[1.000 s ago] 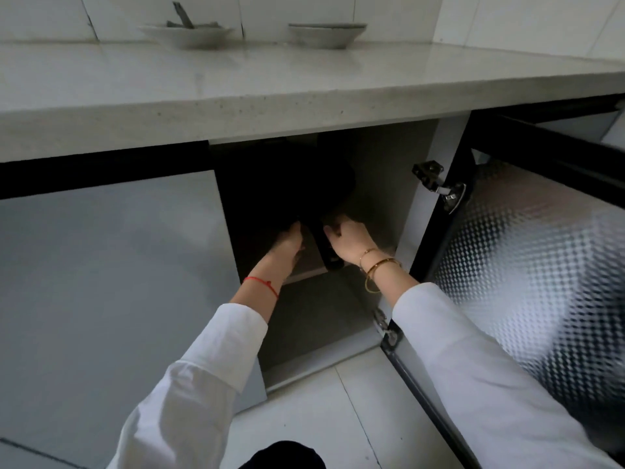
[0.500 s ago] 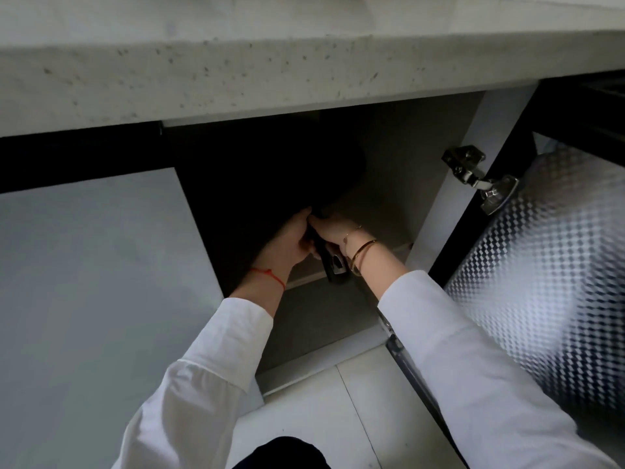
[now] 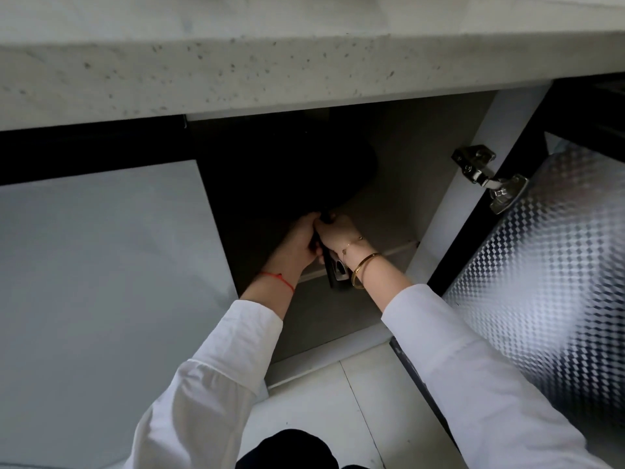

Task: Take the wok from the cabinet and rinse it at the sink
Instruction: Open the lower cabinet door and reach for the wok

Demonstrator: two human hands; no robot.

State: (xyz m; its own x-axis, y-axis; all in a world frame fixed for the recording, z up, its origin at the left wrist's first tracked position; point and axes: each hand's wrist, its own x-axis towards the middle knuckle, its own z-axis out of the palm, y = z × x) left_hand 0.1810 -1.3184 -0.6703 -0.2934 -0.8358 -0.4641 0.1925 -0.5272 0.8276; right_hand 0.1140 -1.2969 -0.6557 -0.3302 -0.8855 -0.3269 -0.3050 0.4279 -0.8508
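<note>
Inside the grey cabinet (image 3: 406, 157), left hand (image 3: 297, 245), right hand (image 3: 338, 231) — both wrapped round the round black wok (image 3: 287, 170) handle

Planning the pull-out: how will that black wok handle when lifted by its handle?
Probably front-heavy: the wok is a broad dark body beyond a long handle, so it may dip. Both the left hand and right hand grip the handle, suggesting real weight. Likely rigid, no flex.

I see the wok (image 3: 304, 170) inside the cabinet (image 3: 422, 164), on its shelf (image 3: 389, 211) under the countertop (image 3: 270, 69). My left hand (image 3: 297, 245) and right hand (image 3: 338, 235) sit side by side on its handle (image 3: 334, 272), which points out toward me. The open door (image 3: 548, 265) stands to the right.
</note>
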